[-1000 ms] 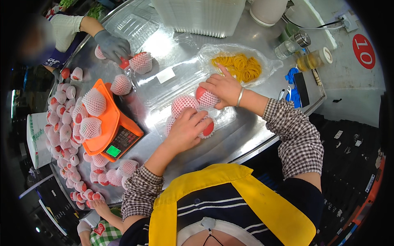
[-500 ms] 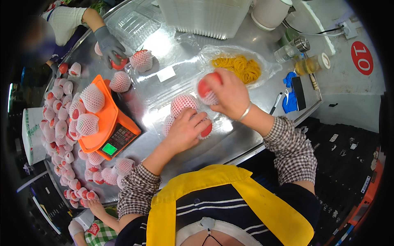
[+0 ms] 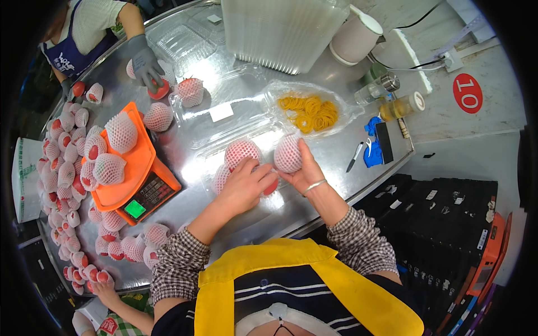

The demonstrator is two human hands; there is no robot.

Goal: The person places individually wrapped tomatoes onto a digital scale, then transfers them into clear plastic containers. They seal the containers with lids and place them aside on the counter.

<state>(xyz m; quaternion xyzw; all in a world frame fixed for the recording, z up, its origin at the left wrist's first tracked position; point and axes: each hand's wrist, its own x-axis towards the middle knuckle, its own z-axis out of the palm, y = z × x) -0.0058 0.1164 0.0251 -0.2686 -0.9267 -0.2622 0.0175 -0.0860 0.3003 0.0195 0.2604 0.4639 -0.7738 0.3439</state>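
My right hand (image 3: 307, 176) is closed round a tomato in a white foam net (image 3: 287, 153), held upright just above the steel table. Close beside it, my left hand (image 3: 241, 187) has its fingers curled over a netted tomato (image 3: 270, 186), whose red skin shows at the net's opening. Another netted tomato (image 3: 242, 152) sits just beyond the left fingers, and one more (image 3: 221, 178) is partly covered by that hand. These lie in a clear plastic clamshell box (image 3: 204, 147), its lid spread flat on the far side.
An orange scale (image 3: 143, 168) with netted tomatoes stands left, beside a large heap of them (image 3: 64, 162). Yellow rubber bands (image 3: 308, 112) lie in a clear bag. Stacked boxes (image 3: 280, 33), a kettle (image 3: 358, 36), jars (image 3: 403, 106) and a pen (image 3: 355, 157) surround it. A co-worker's gloved hand (image 3: 144, 63) holds a tomato.
The right hand has come down and turned, so its tomato now shows a netted side instead of bare red. My left hand stays over the tomatoes in the box. The whole view has shifted slightly.
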